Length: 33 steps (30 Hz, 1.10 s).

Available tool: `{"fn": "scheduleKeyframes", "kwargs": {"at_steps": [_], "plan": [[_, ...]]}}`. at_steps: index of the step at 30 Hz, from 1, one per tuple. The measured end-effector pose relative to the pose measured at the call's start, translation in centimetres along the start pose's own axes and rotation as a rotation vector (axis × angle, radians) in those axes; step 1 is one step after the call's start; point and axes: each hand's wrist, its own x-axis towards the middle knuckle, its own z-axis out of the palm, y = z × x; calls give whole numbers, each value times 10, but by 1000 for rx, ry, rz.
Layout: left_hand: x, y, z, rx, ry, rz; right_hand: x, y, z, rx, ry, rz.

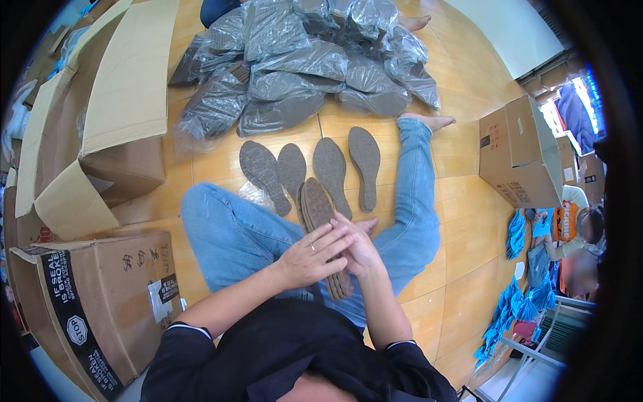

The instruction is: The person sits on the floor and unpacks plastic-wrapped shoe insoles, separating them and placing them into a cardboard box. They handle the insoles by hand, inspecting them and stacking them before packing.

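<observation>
A small stack of grey-brown shoe insoles (317, 204) is held upright in front of my lap, between my two hands. My left hand (313, 257), with a ring on one finger, is closed over the stack, its fingers overlapping those of my right hand. My right hand (362, 249) grips the stack from the right side; its fingertips and the left thumb are partly hidden. Beyond my hands, single insoles lie flat on the floor: a far-left insole (260, 171), a second insole (292, 167), a third insole (329, 167) and a rightmost insole (365, 157).
Many plastic-wrapped bundles of insoles (301, 67) are heaped ahead. An open carton (127, 74) and a taped carton (114, 288) stand at left, another carton (519, 154) at right. Blue bundles (502, 311) lie near a seated person (575, 214). My bent legs (231, 231) frame the wooden floor (462, 221).
</observation>
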Motion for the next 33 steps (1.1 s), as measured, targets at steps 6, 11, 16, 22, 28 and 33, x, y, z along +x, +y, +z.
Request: {"fn": "scheduleKeyframes", "kwargs": {"at_steps": [6,11,16,22,28,33], "plan": [[-19,-79,3,-14,77,-302,62,-43,-9,-939,254,-906],[-52,-198,10,-467,616,-1265,122,-34,-22,-1613,523,-620],[-75,-230,28,-679,755,-1679,133,6,-40,-1936,551,-771],[-71,-233,30,-758,865,-1704,134,2,-30,-1953,735,-736],[-85,-244,45,-657,925,-1811,140,50,7,-1667,394,-718],[-110,-267,66,-853,932,-1810,161,59,19,-1430,482,-546]]}}
